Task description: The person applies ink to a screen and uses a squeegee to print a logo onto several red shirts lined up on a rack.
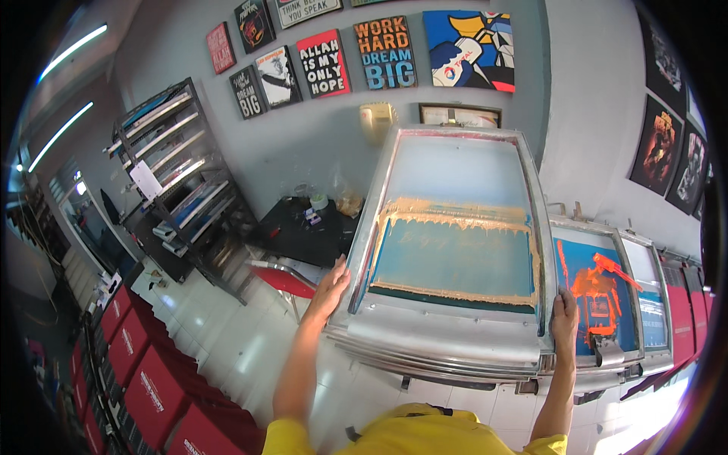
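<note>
A metal-framed printing screen [455, 167] with a teal mesh and tan ink smeared along its edges is tilted up in front of me. My left hand [330, 288] grips the frame's lower left side. My right hand [564, 317] grips its lower right corner. Both forearms come up from yellow sleeves at the bottom edge. Beneath the raised screen lies the stack of metal frames and the press edge [440, 353].
To the right sits a second screen [599, 296] with orange ink, then more screens [652, 296]. A metal rack of frames [174, 174] stands left, a black table [303, 227] behind, a red chair [284, 280], and red boxes [152, 379] on the white tiled floor.
</note>
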Demonstrator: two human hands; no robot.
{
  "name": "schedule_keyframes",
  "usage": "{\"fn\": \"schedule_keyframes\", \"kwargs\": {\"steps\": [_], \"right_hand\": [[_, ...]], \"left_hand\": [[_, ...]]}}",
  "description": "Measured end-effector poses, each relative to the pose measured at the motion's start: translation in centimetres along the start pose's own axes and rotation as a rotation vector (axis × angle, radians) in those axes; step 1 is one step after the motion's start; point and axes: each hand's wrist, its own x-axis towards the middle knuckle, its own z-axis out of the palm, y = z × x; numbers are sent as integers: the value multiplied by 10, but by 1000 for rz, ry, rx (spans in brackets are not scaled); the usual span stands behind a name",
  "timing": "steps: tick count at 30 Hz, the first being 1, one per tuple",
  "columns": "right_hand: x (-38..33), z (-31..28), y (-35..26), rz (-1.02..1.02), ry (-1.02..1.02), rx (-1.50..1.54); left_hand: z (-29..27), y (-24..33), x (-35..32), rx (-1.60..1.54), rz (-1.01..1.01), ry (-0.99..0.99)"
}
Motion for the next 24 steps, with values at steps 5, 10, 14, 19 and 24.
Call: {"fn": "schedule_keyframes", "kwargs": {"steps": [5, 10, 14, 19, 24], "right_hand": [[1, -6, 10, -128, 41, -41], [7, -9, 17, -108, 42, -15], [19, -53, 9, -97, -23, 4], [21, -57, -54, -214, -75, -128], [34, -66, -102, -576, -11, -287]], "left_hand": [[0, 21, 0, 4, -43, -22], [-9, 23, -15, -8, 55, 60], [8, 79, -31, -286, 80, -37], [2, 119, -74, -356, 48, 13], [-18, 126, -105, -361, 109, 150]]}}
